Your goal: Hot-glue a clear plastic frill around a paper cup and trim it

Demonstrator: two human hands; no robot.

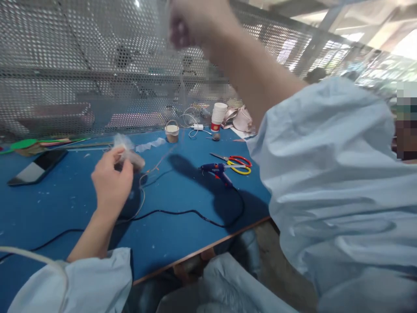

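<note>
My left hand [112,178] is closed round a small brown cup-like piece [138,161] with thin whitish fabric [123,142] bunched at its top. A thin cord [158,166] runs from beside this piece across the table, and a faint line rises from it toward my right hand. High above the table, my right hand [189,26] is raised with curled fingers, blurred; what lies in them is hidden. On the table to the right lie a blue glue gun [213,168] with a glue stick in its back and scissors [239,164] with red and yellow handles.
A small handled basket [172,133], stacked paper cups [218,116] and a white plug with cable [197,127] stand toward the back. A phone [37,167] and green strips [24,144] lie left. The glue gun's black cable [176,212] crosses the front. Behind rises a perforated metal screen [97,65].
</note>
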